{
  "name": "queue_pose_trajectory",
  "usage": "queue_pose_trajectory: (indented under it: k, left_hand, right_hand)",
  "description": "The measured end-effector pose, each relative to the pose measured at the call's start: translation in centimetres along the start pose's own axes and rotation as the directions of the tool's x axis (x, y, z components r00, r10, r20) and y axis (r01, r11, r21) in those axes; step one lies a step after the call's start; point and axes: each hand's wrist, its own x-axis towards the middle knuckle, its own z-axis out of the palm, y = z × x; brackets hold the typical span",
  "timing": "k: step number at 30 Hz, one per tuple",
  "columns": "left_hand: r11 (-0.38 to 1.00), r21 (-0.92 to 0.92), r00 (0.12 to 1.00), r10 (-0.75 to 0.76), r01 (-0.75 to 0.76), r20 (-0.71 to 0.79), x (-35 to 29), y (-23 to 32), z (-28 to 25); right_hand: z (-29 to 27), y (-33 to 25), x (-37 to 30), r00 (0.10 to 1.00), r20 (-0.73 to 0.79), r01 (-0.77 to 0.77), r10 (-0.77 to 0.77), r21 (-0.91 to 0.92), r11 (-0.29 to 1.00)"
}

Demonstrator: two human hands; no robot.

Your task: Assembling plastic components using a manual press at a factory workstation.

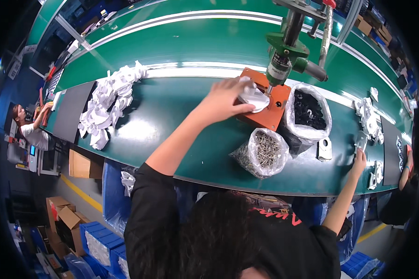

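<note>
the left hand (226, 100) clamps a white part (258, 101) over an orange block (268, 119), free edge rightward, long axis part-hidden, bagged pins (268, 149) and black parts (309, 111) between it and the right hand (360, 158), fingers closed on a pale piece (361, 138).

Curved white part (257, 99), on orange base (268, 119)

Seen from my body, my left hand (226, 100) is at twelve o'clock, fingers curved; my right hand (360, 160), arm extended, at two o'clock.
</note>
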Motion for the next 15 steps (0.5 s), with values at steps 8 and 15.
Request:
queue_pose_trajectory:
  k: [8,15]
  left_hand:
    - [0.995,-0.07,0.997,-0.077,0.075,-0.025,0.1,1.9,1.0]
    - [0.93,-0.307,0.958,-0.251,0.201,-0.136,-0.7,-1.3,-1.9]
  right_hand:
    - [0.8,-5.7,-9.1,0.982,0.171,-0.156,0.077,0.519,0.84]
    - [1.3,-5.8,-9.2,0.905,0.411,-0.413,0.113,0.78,0.469]
